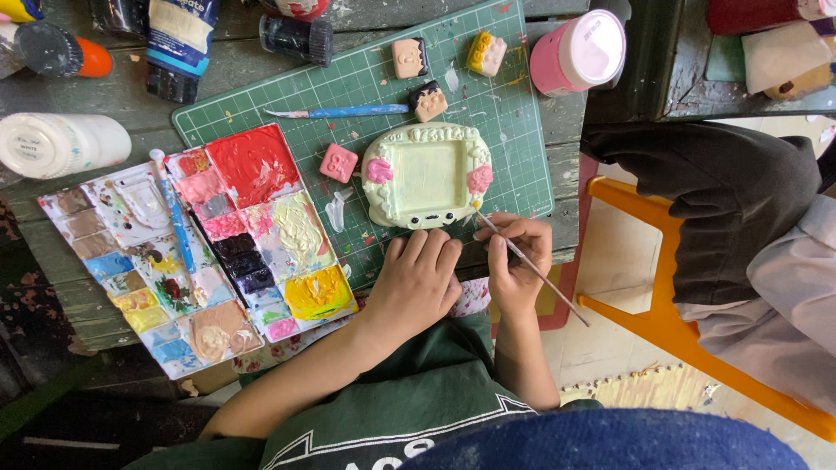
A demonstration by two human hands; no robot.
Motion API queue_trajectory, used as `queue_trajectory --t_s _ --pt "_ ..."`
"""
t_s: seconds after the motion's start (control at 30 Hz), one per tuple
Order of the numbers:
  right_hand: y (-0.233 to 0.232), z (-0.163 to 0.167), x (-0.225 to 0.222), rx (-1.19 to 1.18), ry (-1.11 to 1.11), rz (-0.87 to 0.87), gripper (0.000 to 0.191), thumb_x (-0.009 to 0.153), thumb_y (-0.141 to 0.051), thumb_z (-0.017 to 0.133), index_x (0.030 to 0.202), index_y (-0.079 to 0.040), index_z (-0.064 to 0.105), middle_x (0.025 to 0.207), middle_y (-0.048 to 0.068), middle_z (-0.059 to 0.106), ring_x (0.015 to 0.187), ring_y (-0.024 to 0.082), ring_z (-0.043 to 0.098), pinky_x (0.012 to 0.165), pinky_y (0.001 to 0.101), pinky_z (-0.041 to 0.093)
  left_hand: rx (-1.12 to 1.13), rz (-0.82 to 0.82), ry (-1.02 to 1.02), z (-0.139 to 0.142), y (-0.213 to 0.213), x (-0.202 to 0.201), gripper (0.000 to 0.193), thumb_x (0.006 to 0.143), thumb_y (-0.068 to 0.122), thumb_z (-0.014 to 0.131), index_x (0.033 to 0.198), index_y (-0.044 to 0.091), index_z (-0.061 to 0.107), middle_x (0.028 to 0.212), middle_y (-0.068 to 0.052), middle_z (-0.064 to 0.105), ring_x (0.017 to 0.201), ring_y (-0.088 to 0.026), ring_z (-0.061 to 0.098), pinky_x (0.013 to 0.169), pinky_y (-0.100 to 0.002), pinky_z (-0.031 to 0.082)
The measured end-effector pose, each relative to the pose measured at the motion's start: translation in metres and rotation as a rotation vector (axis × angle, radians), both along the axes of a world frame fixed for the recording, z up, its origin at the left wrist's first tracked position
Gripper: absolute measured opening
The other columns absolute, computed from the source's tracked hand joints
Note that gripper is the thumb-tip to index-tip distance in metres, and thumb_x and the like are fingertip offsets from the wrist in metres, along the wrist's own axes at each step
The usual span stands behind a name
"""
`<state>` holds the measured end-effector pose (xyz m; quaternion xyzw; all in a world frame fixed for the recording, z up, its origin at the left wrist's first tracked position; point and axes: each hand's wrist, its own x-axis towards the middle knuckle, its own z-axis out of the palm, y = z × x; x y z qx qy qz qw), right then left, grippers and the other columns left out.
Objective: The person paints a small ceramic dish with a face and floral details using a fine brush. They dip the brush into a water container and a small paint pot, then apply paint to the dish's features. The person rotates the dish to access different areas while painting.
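Cream frame (pixel 427 174) with pink bows lies flat; left hand (pixel 416 280) rests curled, empty; right hand (pixel 515 257) pinches brush (pixel 531 266).

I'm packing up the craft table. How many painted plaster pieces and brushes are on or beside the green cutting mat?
Large cream frame piece: 1
Small painted pieces: 4
Brushes: 3, one in the right hand
Total: 8
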<state>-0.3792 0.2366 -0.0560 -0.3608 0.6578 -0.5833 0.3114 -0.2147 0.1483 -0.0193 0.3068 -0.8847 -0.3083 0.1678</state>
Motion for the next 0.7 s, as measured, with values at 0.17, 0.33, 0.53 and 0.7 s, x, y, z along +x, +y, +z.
queue_trajectory --t_s 0.17,0.33,0.53,0.7 --pt "-0.0002 0.0065 -0.0040 0.022 0.001 0.015 0.018 0.100 0.010 0.060 0.113 0.000 0.052 0.118 0.020 0.067 0.097 0.018 0.070 0.091 0.0300 0.058 0.005 -0.010 0.007 0.0011 -0.0011 0.0002 0.036 0.083 0.020 0.066 0.114 0.002 0.059 0.103 -0.009 0.054 0.096 -0.026 0.053 0.078 -0.041 0.041" --pt "-0.0003 0.0075 -0.0024 0.043 -0.001 -0.034 0.018 0.099 0.010 0.061 0.111 0.000 0.053 0.117 0.019 0.068 0.095 0.016 0.071 0.083 0.0261 0.057 0.000 -0.013 -0.003 0.0009 0.0000 0.0011 0.036 0.083 0.021 0.066 0.114 0.003 0.060 0.102 -0.009 0.054 0.095 -0.026 0.053 0.078 -0.041 0.041" --pt "0.0009 0.0069 -0.0028 0.059 -0.010 -0.022 0.017 0.099 0.010 0.061 0.111 0.000 0.053 0.117 0.019 0.068 0.096 0.016 0.070 0.082 0.0261 0.057 -0.008 -0.002 -0.017 0.0003 0.0017 0.0012 0.036 0.083 0.021 0.066 0.114 0.003 0.059 0.102 -0.009 0.053 0.095 -0.026 0.053 0.078 -0.041 0.041" --pt "-0.0006 0.0071 -0.0038 0.068 -0.018 -0.018 0.016 0.099 0.009 0.061 0.110 0.000 0.053 0.117 0.019 0.068 0.096 0.016 0.071 0.083 0.0260 0.057 -0.008 -0.007 -0.011 0.0006 0.0010 0.0013 0.035 0.083 0.020 0.066 0.114 0.003 0.059 0.102 -0.009 0.053 0.096 -0.026 0.053 0.079 -0.041 0.041"
